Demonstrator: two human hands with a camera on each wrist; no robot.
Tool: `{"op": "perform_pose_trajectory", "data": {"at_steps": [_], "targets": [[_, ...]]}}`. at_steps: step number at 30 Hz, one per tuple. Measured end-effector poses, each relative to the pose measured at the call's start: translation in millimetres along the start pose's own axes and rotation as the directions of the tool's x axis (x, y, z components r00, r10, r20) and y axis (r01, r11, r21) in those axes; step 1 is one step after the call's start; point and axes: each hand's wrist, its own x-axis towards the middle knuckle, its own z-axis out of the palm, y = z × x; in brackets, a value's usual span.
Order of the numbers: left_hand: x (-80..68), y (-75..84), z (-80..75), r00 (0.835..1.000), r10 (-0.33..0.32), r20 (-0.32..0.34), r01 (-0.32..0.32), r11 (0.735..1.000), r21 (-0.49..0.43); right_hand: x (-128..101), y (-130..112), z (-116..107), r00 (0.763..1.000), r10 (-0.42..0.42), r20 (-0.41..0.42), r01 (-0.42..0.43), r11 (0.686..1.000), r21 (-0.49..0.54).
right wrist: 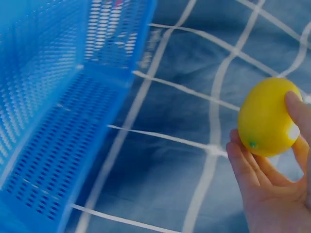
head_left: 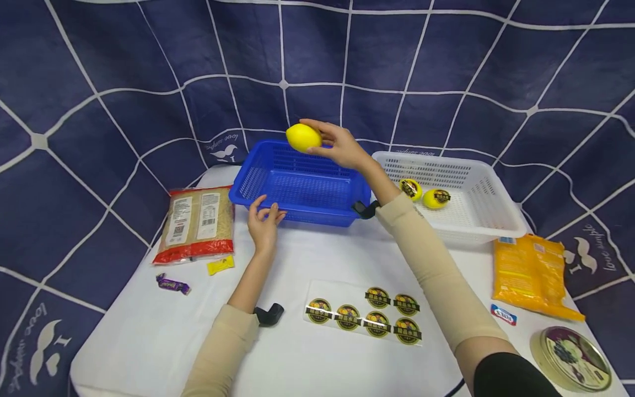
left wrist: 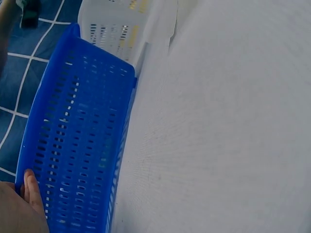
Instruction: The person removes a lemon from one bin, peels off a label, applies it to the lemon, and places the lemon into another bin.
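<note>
One lemon [head_left: 302, 137] aloft in right fingers [right wrist: 241, 165]

Even, soft light fills the head view, leaving faint shadows on the white bench [head_left: 317, 369] and small glints on the orange bag [head_left: 526, 273]; wide-angle stretch distorts the round tin [head_left: 575, 358] at the near right. The left wrist view is dim and greyish, the right wrist view brighter, bluish, with the blue basket [right wrist: 58, 126] softly blurred
</note>
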Motion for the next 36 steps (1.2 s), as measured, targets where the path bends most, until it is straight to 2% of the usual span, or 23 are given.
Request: {"op": "perform_pose_trajectory", "data": {"at_steps": [3,6,11,14,18,21,26,30,33,36], "targets": [[2.9,-7.5,0.2,1.0,0.01,-0.013,-0.01,1.0,-0.005,-31,-22,-8,0.996,-0.068,-0.057,0.066,0.997,-0.042],[1.1,-4.1,0.8,1.0,0.008,-0.015,-0.008,1.0,0.001,-68,-41,-16,0.99,-0.098,-0.103,0.09,0.993,-0.078],[-2.3,5.4,-0.8,1.0,0.002,-0.008,-0.002,1.0,0.024,-131,-52,-19,0.988,-0.046,-0.146,0.023,0.988,-0.151],[-2.8,7.2,-3.3,1.0,0.006,0.003,-0.006,0.999,0.032,-170,-42,-12,0.987,0.025,-0.158,-0.05,0.987,-0.154],[-0.5,4.8,-4.2,1.0,0.013,0.02,-0.013,1.0,0.023,-216,-10,3,0.982,0.139,-0.129,-0.154,0.981,-0.116],[2.0,1.3,-1.7,0.999,0.017,0.028,-0.017,1.0,0.006,-242,13,13,0.974,0.205,-0.092,-0.214,0.972,-0.096],[4.1,2.3,-3.1,1.0,0.019,0.019,-0.019,1.0,0.0,-262,41,30,0.968,0.244,-0.065,-0.249,0.965,-0.079],[4.2,-0.4,-4.1,0.999,0.038,0.016,-0.038,0.999,0.02,-266,60,44,0.964,0.263,-0.028,-0.264,0.963,-0.055],[2.9,-4.0,-4.6,0.996,0.087,0.029,-0.089,0.995,0.05,-267,69,52,0.96,0.281,0.001,-0.281,0.959,-0.042],[-1.6,-8.9,-3.5,0.983,0.176,0.05,-0.18,0.979,0.092,-270,76,58,0.959,0.282,0.018,-0.281,0.958,-0.055]]}}
